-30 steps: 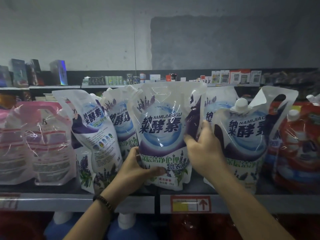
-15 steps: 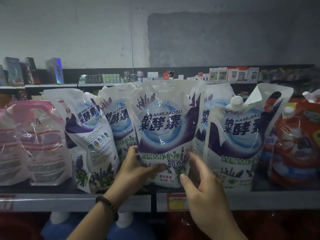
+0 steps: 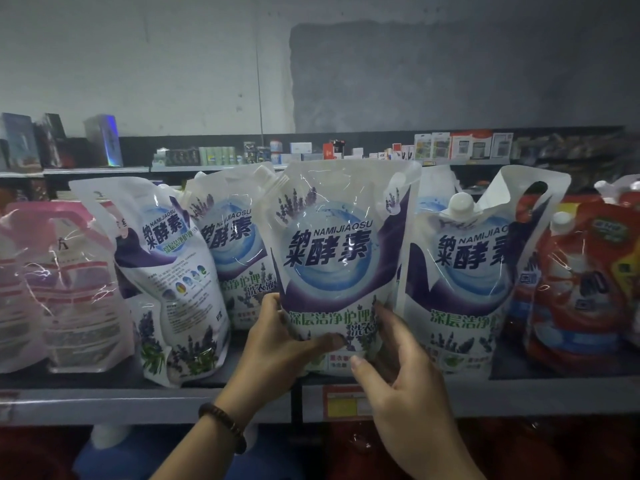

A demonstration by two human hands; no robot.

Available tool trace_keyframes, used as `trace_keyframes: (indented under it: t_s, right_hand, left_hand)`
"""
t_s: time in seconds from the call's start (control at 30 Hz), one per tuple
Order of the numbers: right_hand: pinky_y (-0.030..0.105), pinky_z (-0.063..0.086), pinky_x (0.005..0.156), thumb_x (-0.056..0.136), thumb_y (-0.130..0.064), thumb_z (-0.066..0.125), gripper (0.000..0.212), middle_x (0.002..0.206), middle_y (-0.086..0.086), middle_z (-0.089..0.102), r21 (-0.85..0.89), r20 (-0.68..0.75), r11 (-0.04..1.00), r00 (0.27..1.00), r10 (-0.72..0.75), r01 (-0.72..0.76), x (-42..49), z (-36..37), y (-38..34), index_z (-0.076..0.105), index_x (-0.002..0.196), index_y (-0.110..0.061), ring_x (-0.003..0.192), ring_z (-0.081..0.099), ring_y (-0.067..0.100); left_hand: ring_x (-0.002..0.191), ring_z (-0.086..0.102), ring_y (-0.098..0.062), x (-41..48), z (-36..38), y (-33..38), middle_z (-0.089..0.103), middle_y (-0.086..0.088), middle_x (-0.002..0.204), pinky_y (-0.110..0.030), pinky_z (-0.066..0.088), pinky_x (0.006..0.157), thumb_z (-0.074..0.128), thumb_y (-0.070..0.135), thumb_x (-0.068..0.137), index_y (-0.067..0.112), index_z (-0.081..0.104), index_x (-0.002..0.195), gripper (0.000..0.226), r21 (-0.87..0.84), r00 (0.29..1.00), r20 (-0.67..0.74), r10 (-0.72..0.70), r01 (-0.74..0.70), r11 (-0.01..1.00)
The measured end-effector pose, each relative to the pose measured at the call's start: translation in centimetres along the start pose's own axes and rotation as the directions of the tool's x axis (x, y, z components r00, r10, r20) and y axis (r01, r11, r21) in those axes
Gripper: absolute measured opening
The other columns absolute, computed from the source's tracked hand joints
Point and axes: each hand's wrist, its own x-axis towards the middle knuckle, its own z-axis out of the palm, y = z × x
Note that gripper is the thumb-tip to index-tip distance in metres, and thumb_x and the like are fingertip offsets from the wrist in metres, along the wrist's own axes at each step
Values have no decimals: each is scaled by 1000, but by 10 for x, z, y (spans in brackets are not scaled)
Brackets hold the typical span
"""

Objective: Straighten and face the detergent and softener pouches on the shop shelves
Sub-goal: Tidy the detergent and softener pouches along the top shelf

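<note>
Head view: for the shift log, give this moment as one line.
step: facing centre pouch | left hand: grips its lower left edge | right hand: at its lower right, grip unclear | pouch: upright, label forward
</note>
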Motion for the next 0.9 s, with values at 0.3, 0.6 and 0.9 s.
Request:
trace_keyframes:
  t_s: [0.3,0.6,0.9]
  right_hand:
    - [29,50,111,89,-34,78,70,138,-31,63,-10,-10,1000,1000,-25,25,0,-7,7,49,151,-45,130,57,-9]
    - [33,58,95,90,-24,80,47,123,-23,63,-145,-124,983,983,-132,114,-2,-9,6,62,131,-40,119,60,-4]
    - [14,53,78,87,-19,81,34,105,-20,72,-118,-8,962,968,-249,246,-2,4,-1,67,112,-37,103,69,1]
  left_hand:
    - [91,80,-20,-5,7,3,79,4,101,-42,67,73,103,17,62,17,53,116,74,52,1000,-21,18,-17,998]
    - [101,75,-10,-12,0,7,71,5,119,-34,66,80,102,65,45,29,48,135,111,199,998,-48,31,-21,980]
    - [99,74,1,-37,-19,17,72,9,120,-23,62,82,78,59,75,33,59,130,64,216,970,-209,122,-76,974]
